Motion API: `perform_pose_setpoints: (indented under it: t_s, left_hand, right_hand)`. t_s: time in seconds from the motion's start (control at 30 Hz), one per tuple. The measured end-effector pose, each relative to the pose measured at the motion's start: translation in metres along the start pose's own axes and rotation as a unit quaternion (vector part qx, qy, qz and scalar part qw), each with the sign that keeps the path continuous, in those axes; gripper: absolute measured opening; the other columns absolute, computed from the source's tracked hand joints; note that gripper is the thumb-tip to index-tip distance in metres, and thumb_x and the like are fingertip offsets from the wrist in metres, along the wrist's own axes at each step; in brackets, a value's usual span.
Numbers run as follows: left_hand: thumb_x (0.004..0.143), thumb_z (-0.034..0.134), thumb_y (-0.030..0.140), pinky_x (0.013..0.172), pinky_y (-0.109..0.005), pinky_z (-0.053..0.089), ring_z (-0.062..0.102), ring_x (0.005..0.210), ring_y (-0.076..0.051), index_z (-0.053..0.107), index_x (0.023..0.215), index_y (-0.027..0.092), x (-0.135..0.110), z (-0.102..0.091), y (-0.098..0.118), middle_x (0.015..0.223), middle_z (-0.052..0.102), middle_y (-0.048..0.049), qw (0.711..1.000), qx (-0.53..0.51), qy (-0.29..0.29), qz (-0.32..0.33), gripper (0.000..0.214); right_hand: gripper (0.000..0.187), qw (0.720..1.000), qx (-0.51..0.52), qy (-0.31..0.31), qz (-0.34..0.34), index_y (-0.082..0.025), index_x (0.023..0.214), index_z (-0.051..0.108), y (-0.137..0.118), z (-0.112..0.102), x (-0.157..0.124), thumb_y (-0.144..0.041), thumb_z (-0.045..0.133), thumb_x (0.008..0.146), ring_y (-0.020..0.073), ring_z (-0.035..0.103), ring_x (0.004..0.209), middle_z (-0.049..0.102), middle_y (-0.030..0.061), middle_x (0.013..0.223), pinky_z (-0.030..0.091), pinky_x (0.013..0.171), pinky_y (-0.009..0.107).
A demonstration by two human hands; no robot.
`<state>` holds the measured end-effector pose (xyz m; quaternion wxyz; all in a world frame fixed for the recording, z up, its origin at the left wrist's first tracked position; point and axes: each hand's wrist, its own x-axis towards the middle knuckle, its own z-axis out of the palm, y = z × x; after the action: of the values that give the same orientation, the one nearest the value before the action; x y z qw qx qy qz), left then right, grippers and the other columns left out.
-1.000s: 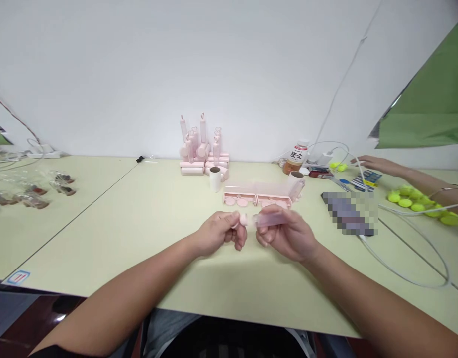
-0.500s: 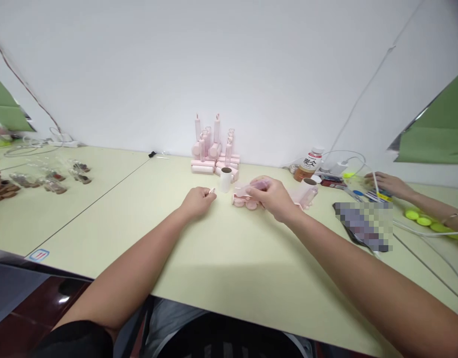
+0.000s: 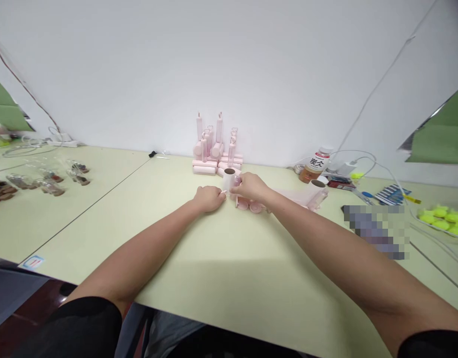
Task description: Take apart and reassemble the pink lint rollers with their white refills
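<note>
Both my arms stretch far out over the pale green table (image 3: 221,258). My left hand (image 3: 209,198) rests on the table with its fingers pinched on a small pale piece (image 3: 224,192) at the fingertips. My right hand (image 3: 251,187) is curled round a pink see-through tube (image 3: 236,181), held right beside an upright white roll with a dark core (image 3: 229,179). Just below the right hand lies a pink tray (image 3: 251,204) with round pink discs. The two hands are nearly touching.
A pile of pink rollers and handles (image 3: 216,149) stands by the wall. To the right are a second roll (image 3: 318,191), a drink bottle (image 3: 317,164), white cables (image 3: 366,161), yellow-green caps (image 3: 443,219) and a blurred patch (image 3: 378,229). Small bags (image 3: 49,181) lie far left.
Both hands have moved away from me, from close in front to the white roll and pink tray. The other person's hand at the right has left the view.
</note>
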<state>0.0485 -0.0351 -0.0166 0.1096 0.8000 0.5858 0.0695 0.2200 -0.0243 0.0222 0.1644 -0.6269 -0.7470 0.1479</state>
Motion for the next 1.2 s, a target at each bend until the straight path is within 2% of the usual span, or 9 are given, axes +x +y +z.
perform_pose_setpoints:
  t_s: [0.2,0.4,0.53,0.6,0.7,0.87,1.0,1.1,1.2]
  left_hand:
    - [0.094,0.030,0.045,0.089,-0.044,0.040,0.064,0.098,-0.032,0.068,0.091,0.017,0.004,0.004,0.005,0.099,0.072,-0.0149,1.000,0.010,0.004,0.002,0.048]
    - [0.089,0.037,0.053,0.083,-0.041,0.042,0.065,0.086,-0.029,0.065,0.078,0.018,-0.001,-0.005,0.002,0.088,0.072,-0.0122,1.000,0.016,-0.016,0.001,0.046]
    - [0.077,0.055,0.057,0.066,-0.034,0.043,0.064,0.073,-0.026,0.063,0.070,0.018,-0.002,-0.035,-0.010,0.078,0.070,-0.0098,0.999,0.012,-0.038,-0.013,0.041]
    - [0.077,0.057,0.052,0.063,-0.031,0.042,0.064,0.072,-0.024,0.064,0.072,0.018,0.003,-0.058,-0.015,0.076,0.068,-0.0079,0.999,0.005,-0.029,-0.013,0.035]
    - [0.079,0.057,0.052,0.064,-0.030,0.042,0.064,0.075,-0.024,0.065,0.079,0.018,0.020,-0.097,-0.014,0.079,0.068,-0.0073,0.999,-0.010,0.033,-0.019,0.034]
    - [0.081,0.057,0.040,0.071,-0.031,0.046,0.066,0.085,-0.025,0.061,0.113,0.019,0.064,-0.144,0.010,0.097,0.071,-0.0098,0.989,-0.011,0.142,-0.047,0.038]
    - [0.086,0.051,0.049,0.082,-0.033,0.047,0.064,0.103,-0.028,0.048,0.134,0.018,0.091,-0.157,0.026,0.114,0.069,-0.0137,0.984,-0.010,0.173,-0.050,0.057]
    - [0.084,0.047,0.065,0.086,-0.036,0.047,0.062,0.110,-0.031,0.047,0.137,0.017,0.102,-0.158,0.028,0.120,0.066,-0.0155,0.986,-0.008,0.161,-0.047,0.072]
    - [0.081,0.050,0.067,0.085,-0.035,0.048,0.062,0.110,-0.030,0.048,0.138,0.018,0.110,-0.157,0.026,0.124,0.065,-0.0150,0.991,0.008,0.131,-0.017,0.076]
  right_hand:
    - [0.023,0.999,0.020,-0.033,0.007,-0.017,0.078,0.065,0.007,0.003,-0.001,-0.038,0.070,0.070,0.0154,0.057,0.054,0.066,0.0025,0.062,0.034,0.049,0.025]
    - [0.024,0.998,0.049,-0.036,0.009,-0.017,0.083,0.069,0.002,-0.006,-0.013,-0.038,0.070,0.072,0.0145,0.056,0.052,0.066,0.0029,0.063,0.034,0.048,0.025]
    - [0.041,0.996,0.086,-0.026,0.025,-0.015,0.106,0.069,0.009,-0.019,-0.038,-0.041,0.068,0.074,0.0157,0.058,0.056,0.069,0.0048,0.073,0.036,0.050,0.025]
    - [0.039,0.992,0.121,-0.025,0.026,-0.016,0.105,0.070,0.016,-0.023,-0.056,-0.041,0.066,0.076,0.0160,0.057,0.059,0.068,0.0040,0.073,0.035,0.051,0.025]
    - [0.027,0.987,0.150,-0.052,0.002,-0.019,0.093,0.071,0.027,-0.026,-0.085,-0.041,0.061,0.080,0.0140,0.051,0.059,0.063,0.0010,0.071,0.031,0.051,0.025]
    - [0.032,0.976,0.203,-0.082,0.007,-0.018,0.105,0.068,0.040,-0.017,-0.129,-0.039,0.058,0.084,0.0116,0.039,0.054,0.043,-0.0056,0.059,0.028,0.052,0.025]
    - [0.029,0.963,0.249,-0.098,0.027,-0.017,0.104,0.067,0.052,-0.004,-0.148,-0.037,0.056,0.086,0.0120,0.039,0.056,0.041,-0.0061,0.059,0.033,0.057,0.026]
    - [0.027,0.956,0.271,-0.103,0.037,-0.018,0.102,0.067,0.059,0.002,-0.152,-0.037,0.056,0.086,0.0122,0.039,0.057,0.041,-0.0060,0.060,0.033,0.057,0.027]
    - [0.025,0.951,0.289,-0.105,0.025,-0.019,0.101,0.066,0.062,0.005,-0.150,-0.037,0.054,0.087,0.0120,0.040,0.057,0.041,-0.0061,0.060,0.033,0.058,0.027]
